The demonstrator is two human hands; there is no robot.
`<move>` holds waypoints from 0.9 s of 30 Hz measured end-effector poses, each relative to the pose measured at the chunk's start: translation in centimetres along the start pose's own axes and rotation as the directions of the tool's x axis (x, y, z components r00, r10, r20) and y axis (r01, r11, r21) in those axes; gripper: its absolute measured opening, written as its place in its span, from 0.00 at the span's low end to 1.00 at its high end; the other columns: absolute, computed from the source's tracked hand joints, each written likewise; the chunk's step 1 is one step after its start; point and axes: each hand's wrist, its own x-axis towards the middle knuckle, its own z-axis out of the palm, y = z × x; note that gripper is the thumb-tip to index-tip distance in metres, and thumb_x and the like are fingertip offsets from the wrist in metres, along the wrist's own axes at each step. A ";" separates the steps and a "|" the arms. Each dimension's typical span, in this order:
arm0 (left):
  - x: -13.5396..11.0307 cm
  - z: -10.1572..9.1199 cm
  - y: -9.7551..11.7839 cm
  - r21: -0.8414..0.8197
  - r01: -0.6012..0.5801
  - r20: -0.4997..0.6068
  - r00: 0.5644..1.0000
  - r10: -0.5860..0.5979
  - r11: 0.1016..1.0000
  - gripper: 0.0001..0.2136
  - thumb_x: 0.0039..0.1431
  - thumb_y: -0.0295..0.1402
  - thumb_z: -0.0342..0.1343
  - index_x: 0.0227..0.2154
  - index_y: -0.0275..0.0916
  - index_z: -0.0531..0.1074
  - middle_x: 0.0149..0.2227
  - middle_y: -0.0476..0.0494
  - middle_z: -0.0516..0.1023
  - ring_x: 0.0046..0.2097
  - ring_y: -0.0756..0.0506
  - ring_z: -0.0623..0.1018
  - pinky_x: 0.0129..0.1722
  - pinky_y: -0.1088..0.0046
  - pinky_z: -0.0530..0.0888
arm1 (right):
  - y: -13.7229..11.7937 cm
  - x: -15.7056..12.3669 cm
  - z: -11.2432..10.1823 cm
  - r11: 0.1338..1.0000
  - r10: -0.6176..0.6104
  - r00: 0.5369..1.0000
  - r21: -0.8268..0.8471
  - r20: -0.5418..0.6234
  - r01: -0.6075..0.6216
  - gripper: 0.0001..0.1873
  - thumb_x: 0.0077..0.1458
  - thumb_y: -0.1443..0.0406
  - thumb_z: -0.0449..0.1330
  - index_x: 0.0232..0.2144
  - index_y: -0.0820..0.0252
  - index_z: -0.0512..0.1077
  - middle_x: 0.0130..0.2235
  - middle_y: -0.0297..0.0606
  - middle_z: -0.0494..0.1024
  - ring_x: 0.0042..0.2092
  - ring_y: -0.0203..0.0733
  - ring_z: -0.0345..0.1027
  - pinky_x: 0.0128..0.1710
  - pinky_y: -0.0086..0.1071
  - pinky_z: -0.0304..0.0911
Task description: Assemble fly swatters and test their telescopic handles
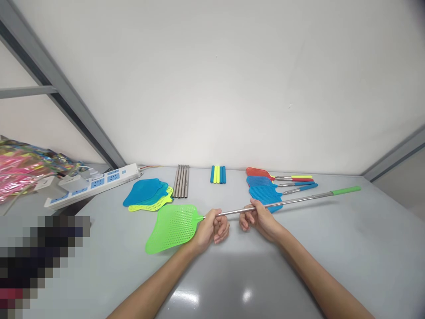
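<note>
A green fly swatter (175, 227) with an extended metal telescopic rod and a green grip (345, 190) is held across the table in both hands. My left hand (212, 228) is closed round the rod close to the perforated head, thumb on top. Further along the rod, my right hand (257, 217) pinches it between thumb and fingers. Just behind the right hand lie several folded swatters, among them a blue one (265, 194) and a red one (257, 172). Blue and yellow swatter heads (142, 192) are piled behind the green head.
Several metal rods (181, 181) lie side by side near the wall, with blue and yellow grips (218, 174) to their right. A white power strip (99, 182) with plugs sits at the left edge. Plastic-wrapped items (26, 168) are at far left. Metal posts (66, 88) frame the table.
</note>
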 end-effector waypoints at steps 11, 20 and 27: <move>-0.1 0.2 -0.1 0.008 0.022 0.013 1.000 -0.022 1.000 0.22 0.54 0.36 0.33 0.07 0.36 0.56 0.06 0.52 0.52 0.11 0.54 0.54 0.18 0.75 0.55 | 0.2 0.0 0.5 1.000 0.021 0.999 0.009 0.034 -0.021 0.27 0.53 0.58 0.36 0.09 0.61 0.58 0.14 0.38 0.65 0.20 0.38 0.60 0.21 0.31 0.50; -0.1 0.2 -0.3 0.036 0.026 0.029 0.999 -0.027 0.999 0.23 0.54 0.37 0.32 0.07 0.36 0.57 0.06 0.52 0.53 0.11 0.54 0.55 0.18 0.74 0.55 | 0.6 0.0 0.9 0.999 0.043 0.996 0.026 0.083 -0.045 0.27 0.54 0.58 0.35 0.10 0.61 0.59 0.16 0.39 0.66 0.21 0.38 0.60 0.22 0.31 0.50; 0.0 0.0 -0.6 0.054 0.044 0.021 0.999 -0.045 0.998 0.23 0.53 0.39 0.33 0.07 0.37 0.57 0.06 0.52 0.52 0.11 0.54 0.55 0.17 0.74 0.55 | 0.9 0.1 0.9 0.998 0.038 0.995 0.045 0.096 -0.042 0.28 0.54 0.58 0.35 0.10 0.61 0.59 0.16 0.39 0.66 0.21 0.38 0.60 0.21 0.30 0.49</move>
